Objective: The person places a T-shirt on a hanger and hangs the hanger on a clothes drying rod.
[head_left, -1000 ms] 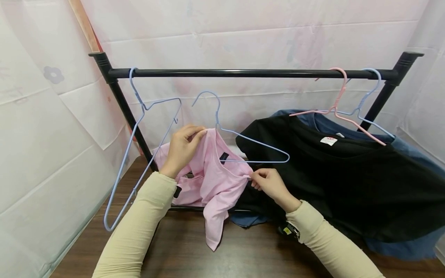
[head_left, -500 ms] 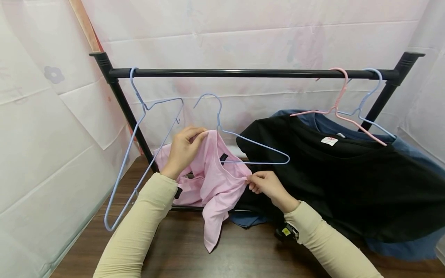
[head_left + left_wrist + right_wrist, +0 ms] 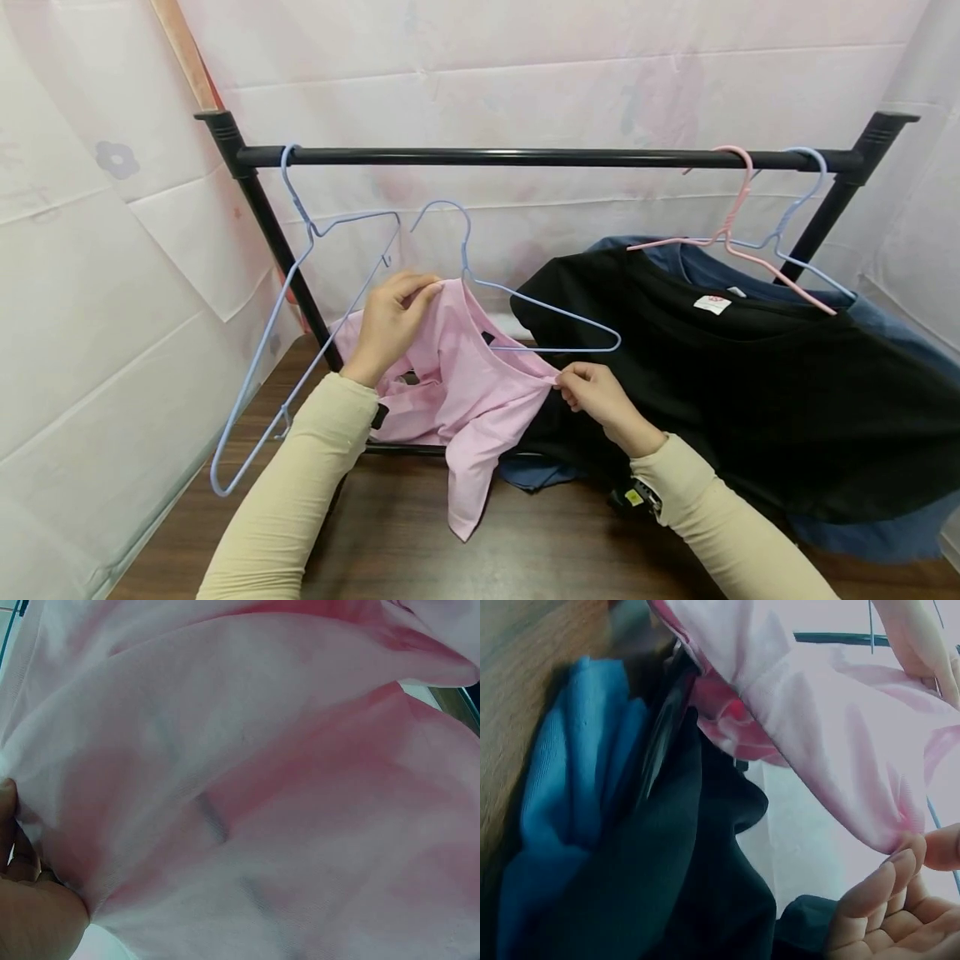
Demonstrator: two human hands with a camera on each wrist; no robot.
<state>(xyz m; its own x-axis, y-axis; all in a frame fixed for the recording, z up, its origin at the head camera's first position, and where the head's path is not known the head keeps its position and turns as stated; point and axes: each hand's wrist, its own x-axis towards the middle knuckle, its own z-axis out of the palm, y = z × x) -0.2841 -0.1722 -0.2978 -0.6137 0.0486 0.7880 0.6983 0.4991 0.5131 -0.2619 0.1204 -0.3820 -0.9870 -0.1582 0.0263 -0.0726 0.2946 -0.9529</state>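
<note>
A pink shirt (image 3: 480, 392) hangs between my two hands, one sleeve drooping toward the table. My left hand (image 3: 393, 321) pinches its shoulder near the neckline, and the hanger's left arm is hidden behind the cloth there. Off to the right, my right hand (image 3: 600, 400) pinches the edge of the neckline between thumb and fingers, pulling it sideways. A blue wire hanger (image 3: 562, 315) stands partly inside the neck opening, its right arm still outside, above the right hand. Its hook is free of the rail. Pink cloth fills most of the left wrist view.
A black rail (image 3: 480, 157) crosses the rack. An unclothed blue hanger (image 3: 255, 367) hangs at its left end. On the right hang a black shirt (image 3: 720, 400) on a pink hanger (image 3: 738, 200) and a blue shirt (image 3: 870, 542) behind it. The brown table (image 3: 405, 533) lies below.
My right hand drew slightly left, then moved right with the neckline, stretching the opening wider. The hanger between my hands shifted a little left. My left hand has barely moved.
</note>
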